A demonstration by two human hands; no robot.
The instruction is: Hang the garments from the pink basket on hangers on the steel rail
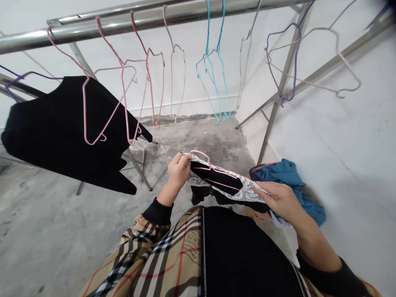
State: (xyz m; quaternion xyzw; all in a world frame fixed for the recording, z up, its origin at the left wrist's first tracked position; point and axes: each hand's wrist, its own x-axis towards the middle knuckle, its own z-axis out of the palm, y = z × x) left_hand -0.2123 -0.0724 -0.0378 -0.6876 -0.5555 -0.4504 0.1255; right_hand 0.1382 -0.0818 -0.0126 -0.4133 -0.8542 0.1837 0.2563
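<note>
Before my body I hold up a black garment (227, 199) with a white lace top edge (247, 189). My left hand (179, 168) pinches the left end of the lace. At the other end, my right hand (282, 198) grips the lace between thumb and fingers. Inside the garment's opening lies a pink wire hanger (221, 171); its hook curves up out of the neckline near my left hand. The lower part of the garment is largely hidden behind my body.
A metal rail (114, 28) crosses overhead with several wire hangers, among them blue hangers (213, 70) and a purple hanger (297, 62). A black top (68, 128) hangs at the left. Blue cloth (286, 175) is heaped at the right by the wall.
</note>
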